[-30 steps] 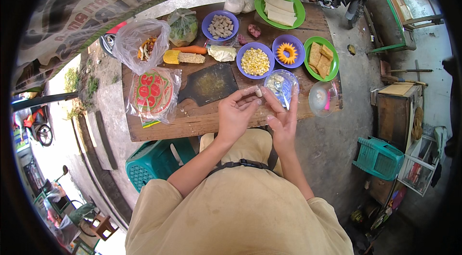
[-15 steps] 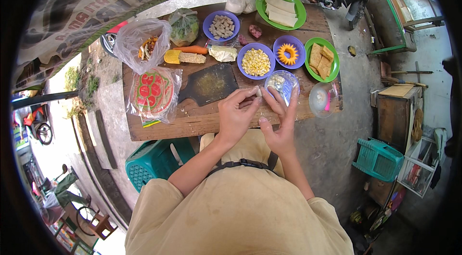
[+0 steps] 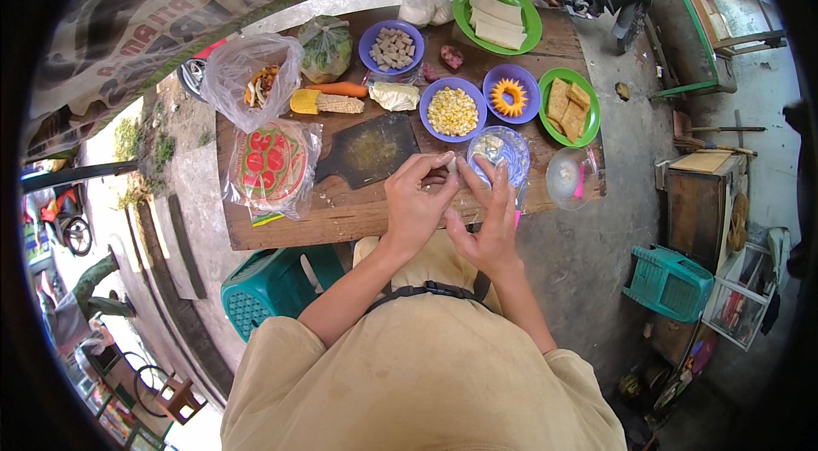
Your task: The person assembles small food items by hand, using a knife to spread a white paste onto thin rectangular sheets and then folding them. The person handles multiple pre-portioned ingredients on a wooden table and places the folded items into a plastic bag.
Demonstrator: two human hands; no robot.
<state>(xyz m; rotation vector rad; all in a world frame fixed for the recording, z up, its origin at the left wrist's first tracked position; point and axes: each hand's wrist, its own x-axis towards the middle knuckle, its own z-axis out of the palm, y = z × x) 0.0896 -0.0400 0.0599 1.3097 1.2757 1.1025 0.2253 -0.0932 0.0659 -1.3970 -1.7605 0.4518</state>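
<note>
Over the table's near edge, my left hand (image 3: 415, 206) pinches a small pale piece (image 3: 452, 165) that looks like a garlic clove. My right hand (image 3: 490, 234) is close beside it, fingers spread, with the index fingertip near the piece and the thumb held apart. Whether that fingertip touches the piece cannot be made out. Just beyond my right fingers stands a clear bowl (image 3: 514, 144) with several small pale pieces in it. A thin pink thing (image 3: 517, 218) shows beside my right hand, mostly hidden. Left of my hands lies a dark cutting board (image 3: 368, 149).
On the wooden table (image 3: 290, 234) are purple bowls of corn kernels (image 3: 452, 112) and pale chunks (image 3: 393, 49), a carrot (image 3: 341, 88), a corn cob (image 3: 341, 103), a green plate (image 3: 532, 17), a bagged round package (image 3: 271, 163) and a small clear bowl (image 3: 565, 179). A green stool (image 3: 264, 289) stands at left.
Both hands have shifted slightly left, the right thumb most of all. The pink thing beside my right hand has come into view. The left hand still pinches the small pale piece.
</note>
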